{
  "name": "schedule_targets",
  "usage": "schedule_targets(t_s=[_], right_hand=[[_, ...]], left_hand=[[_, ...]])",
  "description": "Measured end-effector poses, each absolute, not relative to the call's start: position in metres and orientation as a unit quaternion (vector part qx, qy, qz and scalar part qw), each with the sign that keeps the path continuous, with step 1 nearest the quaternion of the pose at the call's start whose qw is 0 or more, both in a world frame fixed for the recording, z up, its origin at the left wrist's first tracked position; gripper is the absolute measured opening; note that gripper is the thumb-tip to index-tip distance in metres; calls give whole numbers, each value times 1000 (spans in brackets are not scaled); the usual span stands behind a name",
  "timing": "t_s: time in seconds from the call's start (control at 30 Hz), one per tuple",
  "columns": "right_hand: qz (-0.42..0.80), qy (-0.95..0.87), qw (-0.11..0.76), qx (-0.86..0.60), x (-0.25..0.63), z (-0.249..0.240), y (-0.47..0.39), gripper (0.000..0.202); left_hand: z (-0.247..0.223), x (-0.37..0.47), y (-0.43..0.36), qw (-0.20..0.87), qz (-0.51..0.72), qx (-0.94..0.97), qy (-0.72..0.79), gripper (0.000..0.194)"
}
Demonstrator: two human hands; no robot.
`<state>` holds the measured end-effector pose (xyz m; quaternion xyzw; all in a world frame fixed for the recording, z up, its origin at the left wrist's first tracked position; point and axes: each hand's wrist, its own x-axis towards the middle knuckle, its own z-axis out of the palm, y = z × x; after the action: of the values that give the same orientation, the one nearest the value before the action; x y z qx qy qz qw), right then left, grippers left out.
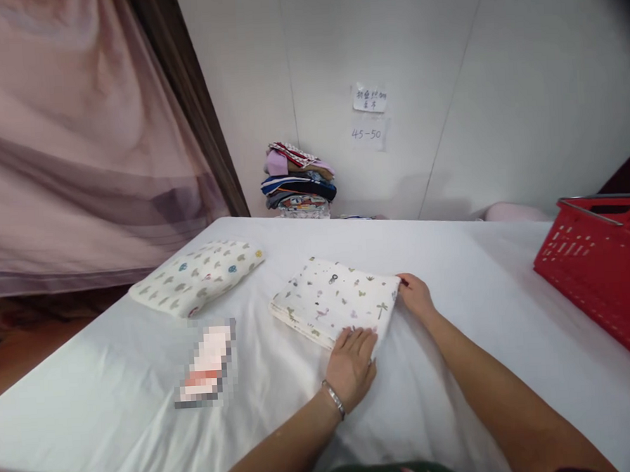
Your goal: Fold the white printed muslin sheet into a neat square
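A white folded cloth [344,294] printed with small plants and animals lies flat on the white-covered table, its layers showing along the front left edge. My left hand [351,368], with a bracelet at the wrist, rests on the cloth's near edge with its fingers stretched out. At the far right corner, my right hand [416,294] has its fingers closed on the cloth's edge; the fingertips are partly hidden. To the left sits a small white pillow [198,277] with grey and coloured prints.
A blurred-out phone-like object [205,361] lies left of my hands. The red basket [601,263] with a metal handle stands at the right edge. Behind the table rises a stack of folded clothes [299,184] against the wall. A pink curtain [77,136] hangs at left.
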<state>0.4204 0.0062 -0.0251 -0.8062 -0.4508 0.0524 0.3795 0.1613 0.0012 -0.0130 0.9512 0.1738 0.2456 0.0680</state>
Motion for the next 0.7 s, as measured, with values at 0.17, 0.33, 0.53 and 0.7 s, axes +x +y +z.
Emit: schedule_targets(t_s=[0.17, 0.33, 0.53, 0.7], right_hand=[[78, -443, 323, -832, 426, -27, -3, 30], [62, -470, 262, -841, 415, -5, -5, 40], [-7, -643, 302, -704, 342, 28, -10, 46], [117, -694, 154, -693, 313, 3, -9, 46]], left_hand=[[-15, 173, -5, 52, 235, 955, 174, 39], [-20, 175, -10, 26, 228, 957, 177, 38], [-18, 171, -11, 25, 226, 956, 185, 36], [-10, 160, -9, 51, 216, 962, 160, 38]])
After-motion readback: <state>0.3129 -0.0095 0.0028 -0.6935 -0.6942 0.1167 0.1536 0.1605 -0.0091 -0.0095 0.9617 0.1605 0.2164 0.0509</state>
